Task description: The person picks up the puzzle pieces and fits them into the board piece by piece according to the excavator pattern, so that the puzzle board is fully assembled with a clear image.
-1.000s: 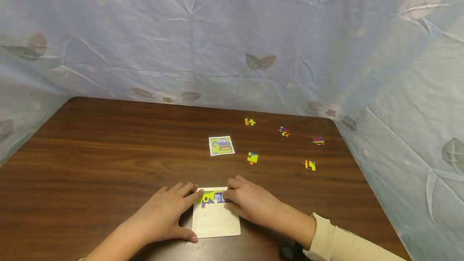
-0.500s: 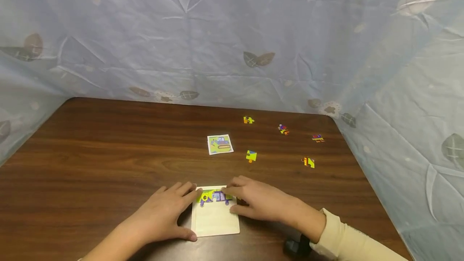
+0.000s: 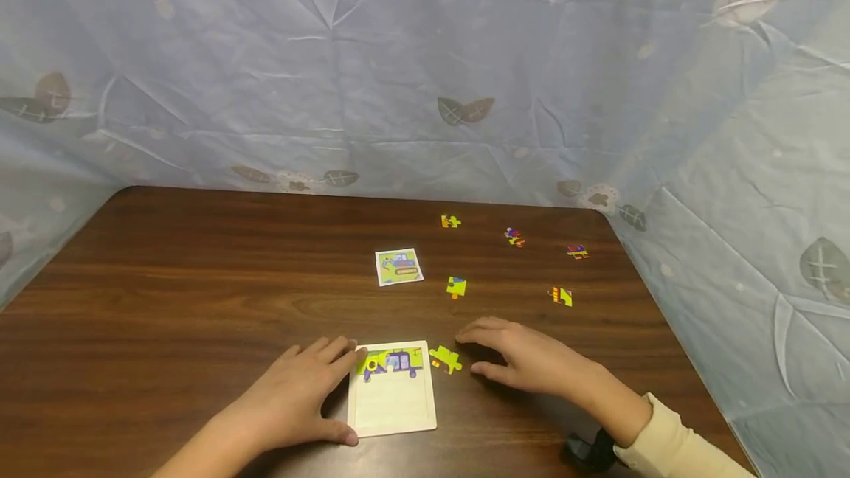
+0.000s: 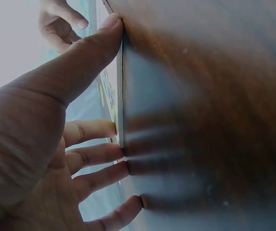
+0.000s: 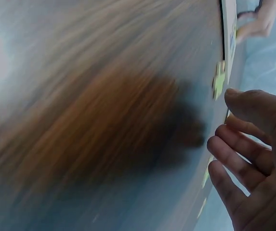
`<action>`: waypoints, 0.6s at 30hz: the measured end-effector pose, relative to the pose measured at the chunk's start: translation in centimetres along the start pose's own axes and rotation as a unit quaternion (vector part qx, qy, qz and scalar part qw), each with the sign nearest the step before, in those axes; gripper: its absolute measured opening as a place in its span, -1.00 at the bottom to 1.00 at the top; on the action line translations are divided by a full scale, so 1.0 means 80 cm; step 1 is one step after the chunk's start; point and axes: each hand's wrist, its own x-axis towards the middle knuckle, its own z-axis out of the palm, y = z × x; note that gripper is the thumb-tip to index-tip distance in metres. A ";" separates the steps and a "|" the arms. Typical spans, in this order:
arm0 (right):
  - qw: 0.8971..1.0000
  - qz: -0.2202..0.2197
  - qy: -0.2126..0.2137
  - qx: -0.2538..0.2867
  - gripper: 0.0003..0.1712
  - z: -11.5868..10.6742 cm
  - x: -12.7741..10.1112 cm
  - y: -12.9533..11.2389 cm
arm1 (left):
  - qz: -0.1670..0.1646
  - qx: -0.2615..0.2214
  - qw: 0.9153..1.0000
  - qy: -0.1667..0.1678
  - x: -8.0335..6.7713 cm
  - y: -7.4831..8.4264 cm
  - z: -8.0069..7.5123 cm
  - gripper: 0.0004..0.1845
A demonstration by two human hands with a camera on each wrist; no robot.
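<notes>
The left hand (image 3: 292, 400) lies flat on the wooden table (image 3: 166, 301), fingers straight, thumb and fingertips touching the left edge of the white puzzle tray (image 3: 392, 400), whose far row is filled. Just right of the tray lies a loose yellow-green puzzle piece (image 3: 445, 358). Right of it, the right hand (image 3: 524, 360) hovers, relaxed, holding nothing.

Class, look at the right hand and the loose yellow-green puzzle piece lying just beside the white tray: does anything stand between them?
Nothing visible does. Only bare table separates the right hand from the yellow-green piece, which lies beside the tray.
</notes>
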 end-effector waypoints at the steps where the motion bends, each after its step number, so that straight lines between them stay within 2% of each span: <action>1: 1.000 0.005 0.003 -0.001 -0.53 -0.001 -0.003 0.003 | -0.001 -0.001 1.000 -0.001 0.000 0.000 0.000 0.20; 10: 0.998 0.032 0.059 -0.016 -0.57 -0.017 -0.027 0.048 | 0.004 0.005 1.000 -0.001 0.000 -0.001 0.000 0.21; 18: 0.991 0.063 0.115 -0.037 -0.59 -0.031 -0.052 0.090 | 0.009 0.003 1.000 -0.001 0.001 -0.002 -0.002 0.20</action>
